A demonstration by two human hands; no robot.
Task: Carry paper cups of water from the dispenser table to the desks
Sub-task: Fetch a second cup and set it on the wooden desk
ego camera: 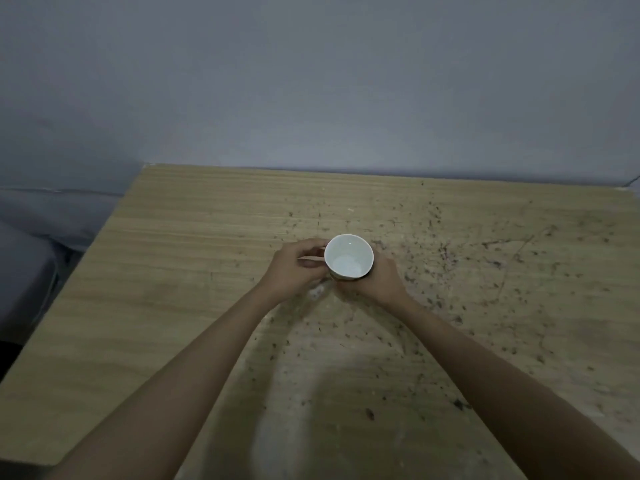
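A white paper cup stands upright over the middle of a light wooden desk, its open mouth facing me, with pale liquid low inside. My right hand wraps round the cup's right and near side. My left hand is at the cup's left side, fingers curled, fingertips touching its wall near the rim. Whether the cup's base rests on the desk is hidden by my hands.
The desk's right half is marked with many dark specks and scratches. A grey-blue wall runs behind the far edge. Left of the desk lies a grey padded surface. The desk's left edge runs diagonally toward me.
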